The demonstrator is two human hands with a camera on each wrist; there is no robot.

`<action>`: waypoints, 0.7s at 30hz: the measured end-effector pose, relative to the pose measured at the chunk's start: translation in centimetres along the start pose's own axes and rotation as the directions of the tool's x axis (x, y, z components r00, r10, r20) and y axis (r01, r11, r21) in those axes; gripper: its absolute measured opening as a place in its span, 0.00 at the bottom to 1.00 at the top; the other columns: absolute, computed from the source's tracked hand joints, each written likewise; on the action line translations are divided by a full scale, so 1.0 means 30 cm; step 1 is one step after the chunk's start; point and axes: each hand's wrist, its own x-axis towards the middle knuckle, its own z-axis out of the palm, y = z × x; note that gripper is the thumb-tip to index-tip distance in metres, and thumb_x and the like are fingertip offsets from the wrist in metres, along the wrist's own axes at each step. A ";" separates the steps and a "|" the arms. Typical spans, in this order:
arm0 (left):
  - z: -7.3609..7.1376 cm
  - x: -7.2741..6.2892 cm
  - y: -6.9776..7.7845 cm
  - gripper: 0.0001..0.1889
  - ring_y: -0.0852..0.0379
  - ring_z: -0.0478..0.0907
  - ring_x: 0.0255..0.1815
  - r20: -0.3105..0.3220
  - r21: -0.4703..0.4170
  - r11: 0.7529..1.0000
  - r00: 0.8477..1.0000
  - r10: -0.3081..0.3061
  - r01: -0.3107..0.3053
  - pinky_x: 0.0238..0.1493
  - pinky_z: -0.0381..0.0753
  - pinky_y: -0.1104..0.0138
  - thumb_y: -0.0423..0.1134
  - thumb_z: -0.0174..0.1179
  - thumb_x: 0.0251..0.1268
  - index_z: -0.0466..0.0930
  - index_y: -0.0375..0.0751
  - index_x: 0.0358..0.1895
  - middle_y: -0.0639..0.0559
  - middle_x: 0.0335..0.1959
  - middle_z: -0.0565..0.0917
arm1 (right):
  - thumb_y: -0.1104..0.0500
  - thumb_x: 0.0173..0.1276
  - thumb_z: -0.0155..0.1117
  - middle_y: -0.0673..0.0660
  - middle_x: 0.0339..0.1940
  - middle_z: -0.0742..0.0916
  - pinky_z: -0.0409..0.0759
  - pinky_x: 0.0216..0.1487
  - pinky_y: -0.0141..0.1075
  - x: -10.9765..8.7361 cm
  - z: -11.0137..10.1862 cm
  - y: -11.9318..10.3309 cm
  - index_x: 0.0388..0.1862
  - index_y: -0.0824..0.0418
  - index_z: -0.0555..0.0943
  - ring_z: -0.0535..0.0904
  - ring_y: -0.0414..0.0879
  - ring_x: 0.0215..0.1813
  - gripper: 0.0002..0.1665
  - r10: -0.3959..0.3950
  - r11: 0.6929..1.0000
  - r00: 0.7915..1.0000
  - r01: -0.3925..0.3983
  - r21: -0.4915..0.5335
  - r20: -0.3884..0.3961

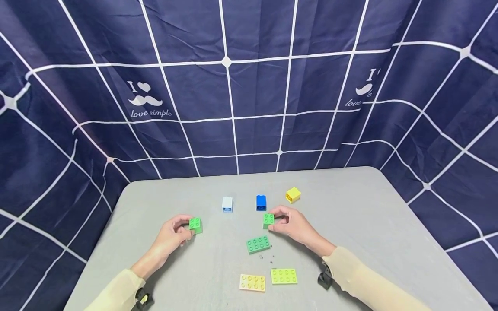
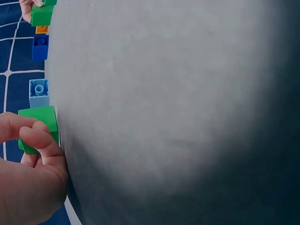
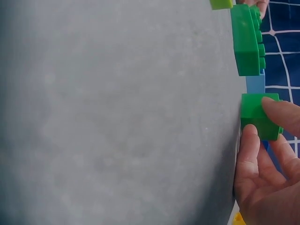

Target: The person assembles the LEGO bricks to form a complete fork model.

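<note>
My left hand (image 1: 170, 235) pinches a small green toy brick (image 1: 195, 225) between thumb and fingers, studs up, on the left of the grey table. In the left wrist view this brick (image 2: 41, 113) is partly hidden by the fingers. Right of centre, my right hand (image 1: 294, 225) grips a matching small green brick (image 1: 268, 220) from its right side. The right wrist view shows thumb and fingertips on that brick (image 3: 258, 115). Just in front of it lies a longer green brick (image 1: 258, 244). Behind it is a dark blue brick (image 1: 261, 202).
A light blue brick (image 1: 227, 204) and a yellow brick (image 1: 292, 195) lie toward the back of the table (image 1: 186, 276). Nearer me are a pale yellow long brick (image 1: 252, 283) and a lime one (image 1: 284, 276). A navy checked curtain (image 1: 256, 90) encloses the back and sides.
</note>
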 end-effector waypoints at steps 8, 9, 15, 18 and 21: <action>-0.019 0.008 -0.002 0.27 0.59 0.72 0.27 0.016 0.023 1.000 1.000 0.012 -0.013 0.28 0.74 0.70 0.21 0.66 0.62 0.77 0.26 0.66 0.47 0.39 0.81 | 0.63 0.65 0.82 0.58 0.51 0.88 0.79 0.41 0.33 0.003 -0.014 -0.013 0.57 0.65 0.87 0.82 0.46 0.40 0.23 0.007 1.000 0.999 -0.008 0.024 0.032; -0.022 0.007 -0.001 0.27 0.59 0.73 0.27 0.014 0.024 1.000 1.000 0.011 -0.011 0.28 0.74 0.70 0.21 0.66 0.62 0.77 0.27 0.66 0.47 0.40 0.81 | 0.63 0.65 0.82 0.58 0.51 0.88 0.79 0.41 0.33 0.003 -0.014 -0.014 0.58 0.65 0.87 0.82 0.47 0.40 0.23 0.007 0.999 0.999 -0.008 0.032 0.036; -0.026 0.007 -0.004 0.28 0.58 0.73 0.29 0.015 0.032 0.999 1.000 0.003 -0.004 0.29 0.75 0.70 0.22 0.67 0.63 0.77 0.27 0.68 0.45 0.43 0.82 | 0.65 0.65 0.81 0.59 0.51 0.88 0.79 0.40 0.32 -0.001 -0.013 -0.016 0.57 0.66 0.86 0.82 0.47 0.40 0.22 -0.002 0.999 0.999 0.000 0.043 0.041; -0.026 0.007 -0.009 0.29 0.59 0.74 0.30 0.019 0.024 1.000 1.000 0.014 -0.015 0.29 0.75 0.70 0.23 0.69 0.64 0.77 0.27 0.69 0.45 0.43 0.83 | 0.65 0.65 0.81 0.59 0.51 0.88 0.78 0.39 0.32 -0.005 -0.009 -0.016 0.58 0.66 0.86 0.81 0.47 0.40 0.23 0.002 0.999 0.999 -0.004 0.040 0.033; -0.030 0.007 -0.013 0.28 0.59 0.74 0.30 0.021 0.020 0.999 0.999 0.027 -0.028 0.29 0.74 0.70 0.25 0.70 0.65 0.77 0.27 0.69 0.46 0.40 0.83 | 0.65 0.66 0.81 0.59 0.51 0.88 0.77 0.39 0.32 -0.010 -0.003 -0.021 0.59 0.65 0.86 0.80 0.47 0.39 0.23 0.010 0.999 1.000 -0.011 0.042 0.022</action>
